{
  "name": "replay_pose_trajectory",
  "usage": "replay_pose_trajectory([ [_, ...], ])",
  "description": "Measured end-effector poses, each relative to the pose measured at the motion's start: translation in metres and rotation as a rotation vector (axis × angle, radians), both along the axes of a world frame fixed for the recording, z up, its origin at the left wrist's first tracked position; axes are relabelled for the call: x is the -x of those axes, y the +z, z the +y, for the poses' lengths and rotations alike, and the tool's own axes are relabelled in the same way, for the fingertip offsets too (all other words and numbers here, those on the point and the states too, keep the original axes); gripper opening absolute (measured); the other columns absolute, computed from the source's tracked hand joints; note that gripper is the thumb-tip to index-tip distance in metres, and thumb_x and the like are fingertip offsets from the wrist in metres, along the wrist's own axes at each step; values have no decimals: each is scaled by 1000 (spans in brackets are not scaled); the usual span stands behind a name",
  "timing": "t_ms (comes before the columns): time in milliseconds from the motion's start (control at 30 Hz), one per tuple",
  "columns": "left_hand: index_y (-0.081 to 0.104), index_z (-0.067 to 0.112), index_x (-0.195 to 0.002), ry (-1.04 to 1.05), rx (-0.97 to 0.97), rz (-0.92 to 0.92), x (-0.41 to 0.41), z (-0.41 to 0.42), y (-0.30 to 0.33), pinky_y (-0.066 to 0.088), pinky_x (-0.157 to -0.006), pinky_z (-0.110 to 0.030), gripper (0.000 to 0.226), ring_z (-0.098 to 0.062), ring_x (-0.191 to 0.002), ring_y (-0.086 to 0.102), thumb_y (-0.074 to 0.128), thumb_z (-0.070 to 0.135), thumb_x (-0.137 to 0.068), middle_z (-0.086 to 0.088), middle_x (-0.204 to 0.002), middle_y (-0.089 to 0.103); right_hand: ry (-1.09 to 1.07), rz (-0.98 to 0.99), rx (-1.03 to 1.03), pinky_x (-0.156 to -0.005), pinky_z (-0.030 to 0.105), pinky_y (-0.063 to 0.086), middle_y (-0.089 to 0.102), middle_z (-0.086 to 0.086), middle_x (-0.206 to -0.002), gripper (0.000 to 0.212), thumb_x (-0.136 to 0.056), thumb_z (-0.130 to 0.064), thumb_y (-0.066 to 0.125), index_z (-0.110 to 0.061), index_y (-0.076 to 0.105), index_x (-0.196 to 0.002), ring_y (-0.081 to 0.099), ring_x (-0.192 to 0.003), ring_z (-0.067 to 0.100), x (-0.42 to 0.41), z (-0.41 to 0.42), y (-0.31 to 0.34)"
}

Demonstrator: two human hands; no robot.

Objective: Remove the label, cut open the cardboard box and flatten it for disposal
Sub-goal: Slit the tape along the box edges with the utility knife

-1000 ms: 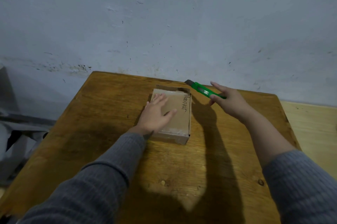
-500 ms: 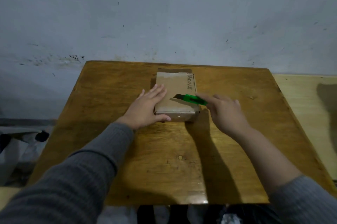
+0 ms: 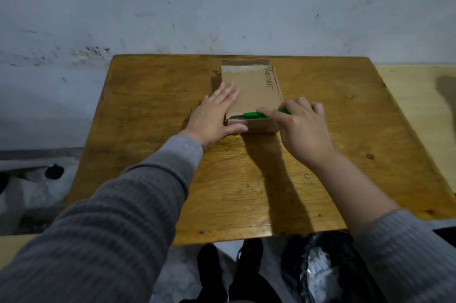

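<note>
A flat brown cardboard box [image 3: 254,91] with handwriting along its right edge lies on the far middle of the wooden table [image 3: 153,110]. My left hand [image 3: 214,115] rests flat on the box's left side, fingers straight, thumb against the near wall. My right hand [image 3: 299,127] grips a green utility knife [image 3: 256,115], which lies along the box's near top edge with its tip pointing left. The blade itself is too small to make out.
A stained white wall stands right behind the table. A pale wooden surface [image 3: 417,105] adjoins the table on the right. Below the near edge are a black bag with crumpled white material [image 3: 320,275] and dark shoes [image 3: 229,268]. White bags [image 3: 29,191] lie at left.
My right hand brought the knife from beyond the box's far right corner down to its near top edge. My left hand stayed flat on the box. The camera tilted downward.
</note>
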State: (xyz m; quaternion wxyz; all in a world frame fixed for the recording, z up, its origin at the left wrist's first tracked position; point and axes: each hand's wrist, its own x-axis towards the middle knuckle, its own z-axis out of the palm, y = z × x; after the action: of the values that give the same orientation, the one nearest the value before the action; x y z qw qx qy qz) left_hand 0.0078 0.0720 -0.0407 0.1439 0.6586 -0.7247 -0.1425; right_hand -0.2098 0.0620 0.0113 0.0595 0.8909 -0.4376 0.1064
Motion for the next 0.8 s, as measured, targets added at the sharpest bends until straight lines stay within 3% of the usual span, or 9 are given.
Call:
replay_pose_trajectory([
  [133, 9, 24, -154, -3, -9, 3, 1, 1, -1, 10, -116, -45, 99, -12, -148, -4, 57, 66, -79, 8, -162, 0, 4, 9, -11, -72, 36, 22, 62, 2, -97, 44, -91, -21, 38, -39, 55, -127, 48, -90, 27, -1, 0, 4],
  [400, 7, 24, -154, 4, -23, -62, 3, -1, 0, 7, -117, -48, 99, -13, -148, -5, 56, 66, -79, 7, -162, -3, 10, 102, 28, -78, 41, 31, 60, 5, -100, 44, -90, -15, 50, -37, 54, -128, 47, -94, 29, -10, 1, 13],
  [800, 3, 21, -154, 1, -42, -154, 6, -1, 8, 1, -118, -53, 97, -14, -148, -5, 51, 67, -83, 4, -162, -5, -25, 80, -19, -79, 40, 27, 59, 4, -103, 46, -92, -12, 47, -38, 51, -130, 46, -97, 27, 18, -8, 9],
])
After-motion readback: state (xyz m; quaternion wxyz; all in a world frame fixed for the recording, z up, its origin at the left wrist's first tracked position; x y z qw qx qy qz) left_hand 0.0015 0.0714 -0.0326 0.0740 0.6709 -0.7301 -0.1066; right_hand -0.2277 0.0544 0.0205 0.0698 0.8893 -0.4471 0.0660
